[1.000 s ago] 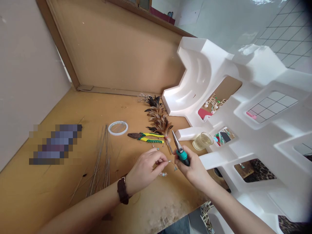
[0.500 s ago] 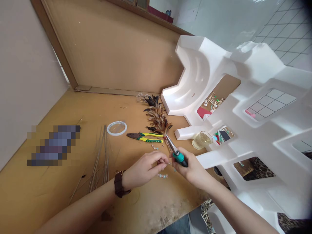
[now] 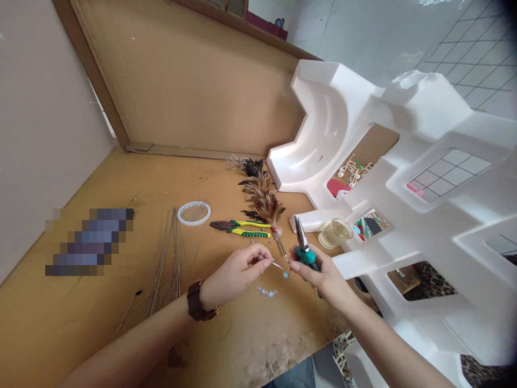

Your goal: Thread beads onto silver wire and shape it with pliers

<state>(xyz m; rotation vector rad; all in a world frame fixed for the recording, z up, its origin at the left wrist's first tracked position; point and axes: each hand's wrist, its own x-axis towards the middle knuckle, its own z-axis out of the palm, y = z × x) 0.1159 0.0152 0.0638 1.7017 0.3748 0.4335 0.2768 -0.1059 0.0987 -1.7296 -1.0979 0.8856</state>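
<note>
My left hand (image 3: 247,269), with a dark watch on its wrist, is closed in a pinch on the end of a short thin wire (image 3: 278,265). A light-blue bead (image 3: 286,275) sits at the wire's other end, between my two hands. My right hand (image 3: 319,275) is wrapped round needle-nose pliers (image 3: 306,254) with teal and black handles, jaws pointing up and apart from the wire. Just below the hands, a small string of blue and pinkish beads (image 3: 267,292) lies on the table. Ahead lies a brown feather duster (image 3: 260,194), its short stick towards me.
Yellow-green combination pliers (image 3: 242,228) lie beside the feathers, with a white ring (image 3: 194,213) to their left. Several thin wires (image 3: 163,264) are scattered further left. At right, a glass of pale liquid (image 3: 335,233) stands by a large white moulded frame (image 3: 428,231). Cardboard (image 3: 194,81) rises behind.
The needle-nose pliers have moved right and turned more upright, away from the duster's stick. My left hand has shifted slightly left. The wire with its blue bead now shows clearly.
</note>
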